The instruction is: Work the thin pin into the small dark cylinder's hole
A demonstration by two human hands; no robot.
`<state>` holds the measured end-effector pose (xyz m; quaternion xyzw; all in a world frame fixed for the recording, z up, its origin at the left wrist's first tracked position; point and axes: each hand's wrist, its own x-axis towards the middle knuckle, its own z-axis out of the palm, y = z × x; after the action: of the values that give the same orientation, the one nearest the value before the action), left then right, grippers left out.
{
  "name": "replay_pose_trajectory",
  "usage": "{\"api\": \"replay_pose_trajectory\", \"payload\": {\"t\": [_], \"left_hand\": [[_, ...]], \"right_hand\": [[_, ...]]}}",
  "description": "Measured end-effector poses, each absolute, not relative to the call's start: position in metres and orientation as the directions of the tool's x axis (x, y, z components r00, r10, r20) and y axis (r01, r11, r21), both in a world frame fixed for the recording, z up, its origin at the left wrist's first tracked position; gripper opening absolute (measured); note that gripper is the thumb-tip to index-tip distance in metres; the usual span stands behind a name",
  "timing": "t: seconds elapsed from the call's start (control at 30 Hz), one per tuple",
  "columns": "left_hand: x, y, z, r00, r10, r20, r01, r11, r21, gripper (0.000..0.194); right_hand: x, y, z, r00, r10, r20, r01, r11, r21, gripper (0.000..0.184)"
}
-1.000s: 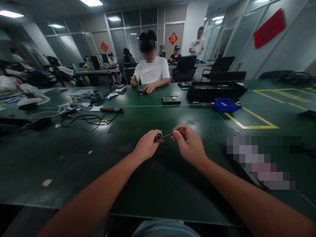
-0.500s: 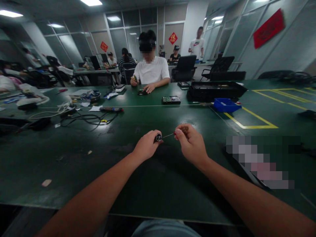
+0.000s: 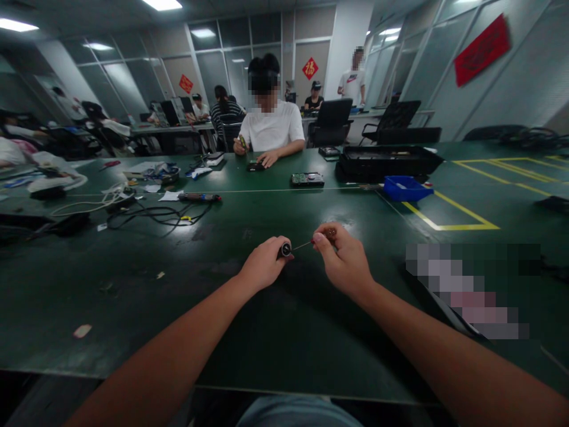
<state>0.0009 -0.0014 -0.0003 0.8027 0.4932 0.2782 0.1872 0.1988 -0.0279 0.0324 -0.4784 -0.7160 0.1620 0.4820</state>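
My left hand (image 3: 265,263) is closed round a small black cylinder (image 3: 285,249) whose round, pale-rimmed end faces me. Most of its body is hidden by my fingers. In my right hand (image 3: 344,259) is a screwdriver with a reddish-brown handle (image 3: 329,233), pinched between thumb and fingers. Its thin metal shaft (image 3: 303,245) points left, and the tip lies at the cylinder's near side. Whether the tip touches the cylinder I cannot tell. Both hands are held over the green table (image 3: 284,344), close together.
Across the table a person in a white shirt (image 3: 276,127) works on a dark object. Farther forward lie a hard drive (image 3: 307,179), a blue tray (image 3: 406,188) and a long black casing (image 3: 386,163). Cables (image 3: 164,216) and a corded tool (image 3: 200,197) lie left; a blurred-out flat object (image 3: 462,296) lies right.
Both hands keep their hold and stay almost in place. The screwdriver handle has turned slightly in my right fingers. The view has shifted a touch.
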Motion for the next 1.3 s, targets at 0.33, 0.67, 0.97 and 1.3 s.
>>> {"api": "replay_pose_trajectory", "payload": {"t": [0.33,0.67,0.97,1.3], "left_hand": [[0.0005,-0.0009,-0.002,0.368,0.897,0.245,0.711,-0.441,0.547,0.014],[0.0009,-0.0023,-0.0012,0.384,0.891,0.244,0.704,-0.453,0.547,0.014],[0.0017,-0.0037,0.0016,0.379,0.897,0.226,0.718,-0.439,0.54,0.018],[0.0016,-0.0012,-0.0027,0.395,0.893,0.216,0.725,-0.447,0.523,0.02]], "right_hand": [[0.1996,-0.0281,0.031,-0.089,0.817,0.57,0.526,0.524,-0.669,0.016],[0.1985,-0.0281,0.0322,-0.093,0.816,0.571,0.556,0.518,-0.65,0.017],[0.2009,-0.0293,0.0344,-0.062,0.794,0.605,0.551,0.533,-0.643,0.018],[0.1993,-0.0295,0.0382,-0.125,0.795,0.593,0.615,0.531,-0.583,0.017]]}}
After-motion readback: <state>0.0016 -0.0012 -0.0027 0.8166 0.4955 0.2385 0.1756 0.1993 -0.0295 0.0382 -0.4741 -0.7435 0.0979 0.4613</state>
